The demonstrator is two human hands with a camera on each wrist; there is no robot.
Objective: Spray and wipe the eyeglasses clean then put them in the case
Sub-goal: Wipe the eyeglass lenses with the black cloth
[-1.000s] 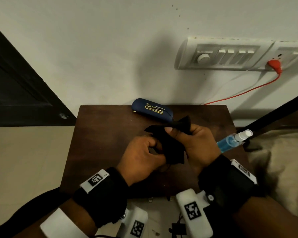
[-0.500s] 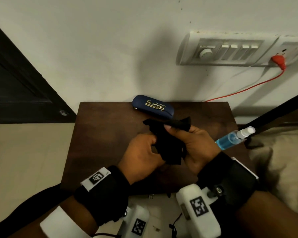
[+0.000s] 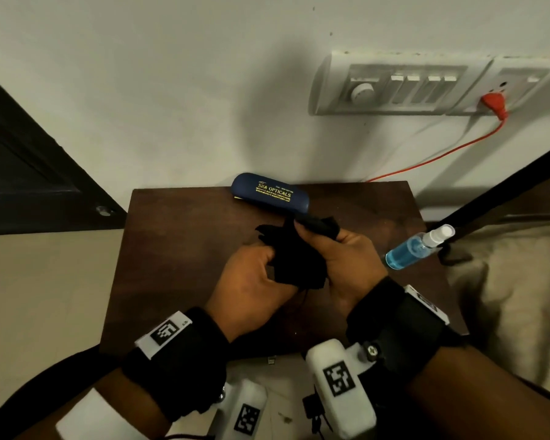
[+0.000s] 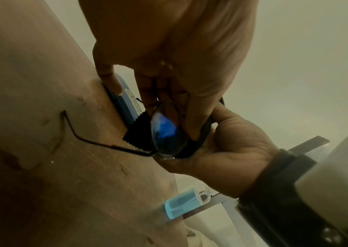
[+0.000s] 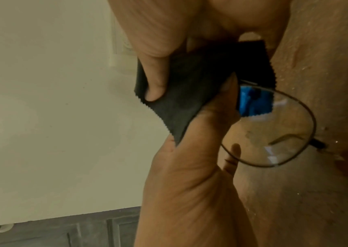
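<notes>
Thin-framed eyeglasses (image 4: 166, 132) are held above the brown table (image 3: 172, 265), pinched by my left hand (image 3: 267, 258) at one lens (image 5: 274, 130). One temple arm (image 4: 105, 145) sticks out open. My right hand (image 3: 315, 230) grips a black cloth (image 3: 296, 258), folded over the other lens between thumb and fingers (image 5: 154, 86). In the head view the cloth hides the glasses. The dark blue glasses case (image 3: 269, 193) lies shut at the table's far edge, just beyond my hands. A spray bottle (image 3: 416, 249) of blue liquid lies on its side at the table's right edge.
The table stands against a white wall with a switch panel (image 3: 404, 87) and a red plug and cord (image 3: 492, 103). A dark door (image 3: 29, 173) is at the left. Beige bedding (image 3: 515, 296) lies to the right of the table.
My right hand's fingers have shifted a little with the cloth over the glasses. Both hands stay together over the middle of the table.
</notes>
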